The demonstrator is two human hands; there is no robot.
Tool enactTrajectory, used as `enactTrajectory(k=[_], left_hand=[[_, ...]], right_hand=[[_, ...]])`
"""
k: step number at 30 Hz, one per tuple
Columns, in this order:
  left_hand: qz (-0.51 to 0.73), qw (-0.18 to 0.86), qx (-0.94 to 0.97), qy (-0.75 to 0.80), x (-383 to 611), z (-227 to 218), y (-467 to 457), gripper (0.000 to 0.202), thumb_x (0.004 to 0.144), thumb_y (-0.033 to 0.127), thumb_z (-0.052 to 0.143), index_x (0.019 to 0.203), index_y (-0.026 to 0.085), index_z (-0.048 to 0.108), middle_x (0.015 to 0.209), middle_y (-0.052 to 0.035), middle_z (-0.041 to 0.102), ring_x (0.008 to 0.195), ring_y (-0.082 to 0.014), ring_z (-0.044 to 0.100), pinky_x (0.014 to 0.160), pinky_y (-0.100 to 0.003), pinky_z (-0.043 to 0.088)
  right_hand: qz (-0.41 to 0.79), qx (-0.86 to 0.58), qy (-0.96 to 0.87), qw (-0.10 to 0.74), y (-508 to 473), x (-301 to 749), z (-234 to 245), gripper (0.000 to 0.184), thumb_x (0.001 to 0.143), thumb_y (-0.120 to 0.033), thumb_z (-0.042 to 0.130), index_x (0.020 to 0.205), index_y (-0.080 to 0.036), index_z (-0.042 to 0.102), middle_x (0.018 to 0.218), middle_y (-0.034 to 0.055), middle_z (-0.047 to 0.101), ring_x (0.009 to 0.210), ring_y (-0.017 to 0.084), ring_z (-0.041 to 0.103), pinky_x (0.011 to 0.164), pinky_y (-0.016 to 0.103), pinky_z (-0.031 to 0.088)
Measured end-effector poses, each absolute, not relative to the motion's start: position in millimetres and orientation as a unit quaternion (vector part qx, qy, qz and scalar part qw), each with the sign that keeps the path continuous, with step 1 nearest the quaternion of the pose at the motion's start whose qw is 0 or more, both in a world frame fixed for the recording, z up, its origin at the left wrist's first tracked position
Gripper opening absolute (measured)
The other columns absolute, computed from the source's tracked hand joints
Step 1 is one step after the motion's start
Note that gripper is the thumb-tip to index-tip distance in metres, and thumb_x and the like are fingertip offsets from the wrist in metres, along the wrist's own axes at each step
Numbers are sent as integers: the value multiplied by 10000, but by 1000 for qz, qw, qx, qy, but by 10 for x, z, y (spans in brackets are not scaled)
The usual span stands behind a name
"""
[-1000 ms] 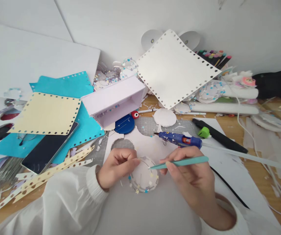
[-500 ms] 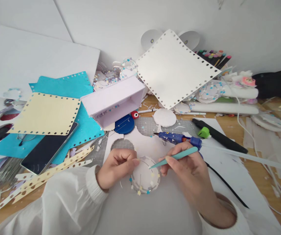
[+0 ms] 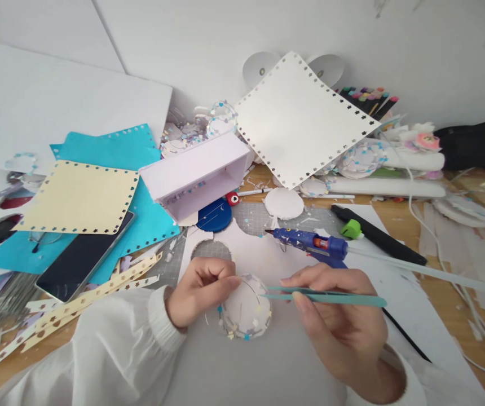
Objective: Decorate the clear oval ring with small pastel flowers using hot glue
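My left hand (image 3: 204, 290) pinches the upper left rim of a round white disc (image 3: 246, 307). Small blue, yellow and pale paper flowers sit along the disc's edge, and thin dark lines show on its face. In my right hand (image 3: 339, 321) lies a pair of teal tweezers (image 3: 348, 298), held nearly level between thumb and fingers. The tweezers' tips point left at the disc's right side and look slightly apart; whether they touch it I cannot tell. A blue hot glue gun (image 3: 305, 238) rests just beyond my right hand.
A lilac box (image 3: 195, 169) lies on its side behind a blue disc (image 3: 214, 215). Punched cream paper (image 3: 82, 197) and a phone (image 3: 84, 259) are at left. White punched card (image 3: 301, 118) leans at the back. A black tool with a green part (image 3: 378, 237) lies at right.
My right hand has turned and shifted right and down, swinging the tweezers from slanted to nearly level, with their arms now visibly apart. The disc has turned slightly in my left hand.
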State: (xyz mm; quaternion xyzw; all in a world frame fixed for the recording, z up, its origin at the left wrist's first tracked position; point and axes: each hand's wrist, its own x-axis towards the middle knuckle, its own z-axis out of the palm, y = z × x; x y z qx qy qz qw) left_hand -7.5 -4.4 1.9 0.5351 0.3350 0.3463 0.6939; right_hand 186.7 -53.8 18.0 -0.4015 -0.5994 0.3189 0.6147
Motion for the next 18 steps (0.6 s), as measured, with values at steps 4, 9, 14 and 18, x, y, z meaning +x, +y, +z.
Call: enactTrajectory(k=[4,9,14,18], left_hand=[[347,691,542,329,-70,10,-48,518,828,363,619,464,169,305,461,51,311,433,-61,235,422,-257,160],[346,693,535,338,-64,15,-56,515,824,358,622,468,170,300,465,51,308,440,-63,236,426,-258,163],[348,695,533,334,-66,18,-52,509,827,348,618,468,168,305,467,50,313,439,-64,240,424,-254,165],[346,695,534,335,-64,16,-49,509,824,353,621,469,171,304,463,52,305,438,-63,234,422,-252,163]], right_hand=[[286,-406,-595,632,-517,1857,218,260,801,-19,572,948,-233,548,789,12,647,713,175,675,608,331,586],[304,-405,-604,615,-518,1875,201,299,783,2,569,957,-239,541,809,4,645,742,169,677,644,321,583],[324,-398,-631,582,-550,1896,156,354,774,14,555,993,-262,532,854,12,665,780,187,674,682,346,573],[322,-399,-637,576,-549,1894,156,354,767,23,558,988,-253,525,845,14,661,766,184,664,679,344,566]])
